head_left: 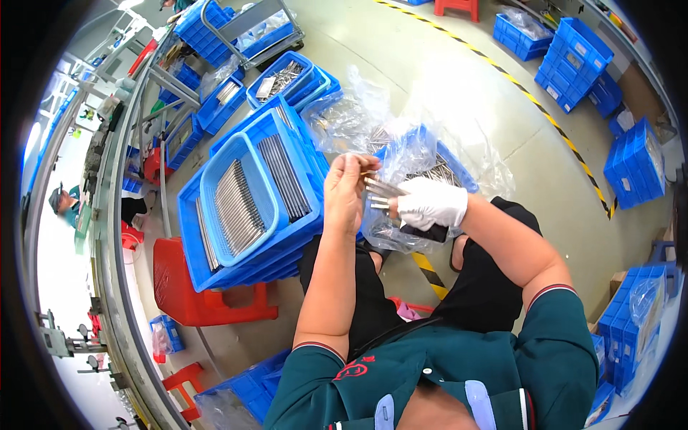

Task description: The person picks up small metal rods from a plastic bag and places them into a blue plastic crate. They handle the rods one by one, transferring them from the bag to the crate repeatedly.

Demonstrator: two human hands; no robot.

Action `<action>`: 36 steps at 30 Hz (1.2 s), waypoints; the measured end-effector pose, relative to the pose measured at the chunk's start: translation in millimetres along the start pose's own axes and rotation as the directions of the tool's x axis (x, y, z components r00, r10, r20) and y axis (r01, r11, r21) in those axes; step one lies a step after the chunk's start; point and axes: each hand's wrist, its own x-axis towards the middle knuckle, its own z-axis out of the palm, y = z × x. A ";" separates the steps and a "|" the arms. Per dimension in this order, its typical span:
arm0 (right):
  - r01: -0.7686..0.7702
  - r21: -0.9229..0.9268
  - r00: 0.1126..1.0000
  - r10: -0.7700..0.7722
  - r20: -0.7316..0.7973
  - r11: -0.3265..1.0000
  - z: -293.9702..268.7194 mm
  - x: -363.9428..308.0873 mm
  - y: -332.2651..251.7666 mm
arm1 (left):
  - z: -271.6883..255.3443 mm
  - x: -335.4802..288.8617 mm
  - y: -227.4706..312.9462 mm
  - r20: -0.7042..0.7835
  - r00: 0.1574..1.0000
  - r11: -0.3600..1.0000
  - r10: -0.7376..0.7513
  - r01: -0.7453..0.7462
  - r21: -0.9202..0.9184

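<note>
Single view — head-worn, left of a side-by-side pair; wide fisheye, upright, facing steeply down. Nearest the lens: dark green, short-sleeved cloth shirt (pixel 459 352) along the lower edge. Slim silver metal rods (pixel 385 189) close by, around mid-frame. Farther off — long yellow-and-black striped floor tape (pixel 555 123), bowed toward the rim.

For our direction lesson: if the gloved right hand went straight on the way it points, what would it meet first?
Probably the left hand, beyond the metal rods the right hand holds; depth is hard to judge.
</note>
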 end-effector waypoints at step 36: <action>0.713 -0.148 0.491 -0.639 -0.592 0.685 36.7 63.9 7.0 | 17.5 20.3 -92.4 -0.210 0.847 0.744 -0.489 0.279 -0.607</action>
